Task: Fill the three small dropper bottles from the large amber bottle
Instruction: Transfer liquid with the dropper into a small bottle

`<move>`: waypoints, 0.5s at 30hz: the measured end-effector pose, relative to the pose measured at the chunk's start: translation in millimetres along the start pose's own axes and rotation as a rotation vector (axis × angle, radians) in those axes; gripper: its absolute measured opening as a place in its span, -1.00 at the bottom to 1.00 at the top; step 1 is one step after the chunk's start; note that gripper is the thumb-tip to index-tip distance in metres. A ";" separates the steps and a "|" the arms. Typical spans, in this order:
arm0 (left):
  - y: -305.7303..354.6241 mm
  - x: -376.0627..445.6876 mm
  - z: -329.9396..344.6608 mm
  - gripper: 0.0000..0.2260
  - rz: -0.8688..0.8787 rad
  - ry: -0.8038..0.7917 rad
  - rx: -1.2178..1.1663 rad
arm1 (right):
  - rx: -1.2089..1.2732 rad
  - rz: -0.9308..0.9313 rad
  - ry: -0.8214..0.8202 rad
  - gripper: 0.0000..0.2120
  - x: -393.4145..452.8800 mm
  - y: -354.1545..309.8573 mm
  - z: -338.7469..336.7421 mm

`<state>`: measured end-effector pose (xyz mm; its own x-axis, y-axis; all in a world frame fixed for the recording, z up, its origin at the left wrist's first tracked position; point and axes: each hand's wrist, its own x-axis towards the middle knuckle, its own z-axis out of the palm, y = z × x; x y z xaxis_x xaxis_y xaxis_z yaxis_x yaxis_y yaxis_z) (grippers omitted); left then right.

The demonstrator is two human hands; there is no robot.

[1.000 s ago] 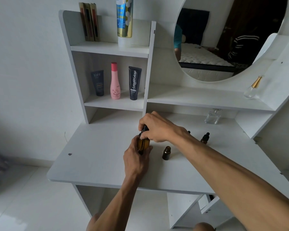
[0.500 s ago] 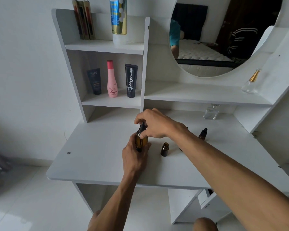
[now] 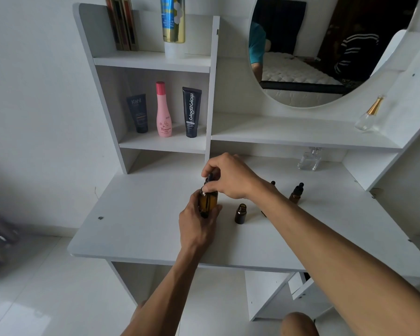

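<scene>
The large amber bottle point(image 3: 207, 202) stands on the white desk point(image 3: 136, 226). My left hand point(image 3: 198, 221) grips its body from the near side. My right hand point(image 3: 230, 175) pinches its black dropper cap point(image 3: 209, 177) from above. An uncapped small amber bottle point(image 3: 240, 213) stands just right of it. A second small bottle point(image 3: 296, 193) with a black dropper cap stands further right. Behind my right forearm only a third black dropper top point(image 3: 273, 183) shows.
A clear glass perfume bottle point(image 3: 310, 159) stands at the back under the long shelf point(image 3: 301, 134). Another glass bottle with a gold cap point(image 3: 369, 115) sits on that shelf. Tubes and a pink bottle point(image 3: 163, 110) fill the left cubby. A round mirror point(image 3: 325, 49) hangs above.
Both hands have stayed on the large amber bottle. My right hand's fingers have shifted on the dropper cap. The head camera has drifted slightly.
</scene>
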<state>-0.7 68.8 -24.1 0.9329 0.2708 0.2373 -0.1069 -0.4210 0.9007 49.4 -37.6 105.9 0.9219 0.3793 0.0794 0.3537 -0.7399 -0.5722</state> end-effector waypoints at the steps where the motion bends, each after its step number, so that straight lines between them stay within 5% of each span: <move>1: -0.4 0.3 -0.3 -0.60 -0.002 -0.001 -0.001 | 0.031 0.008 -0.008 -0.67 -0.1 0.9 0.2; 15: 0.3 -1.1 0.9 -0.57 0.020 0.015 0.006 | 0.211 0.051 0.121 -0.74 -9.1 18.8 9.5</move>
<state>-1.4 67.6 -24.4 0.9256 0.2750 0.2602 -0.1229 -0.4319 0.8935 46.2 -49.6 86.6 0.9544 0.2661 0.1357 0.2771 -0.6193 -0.7347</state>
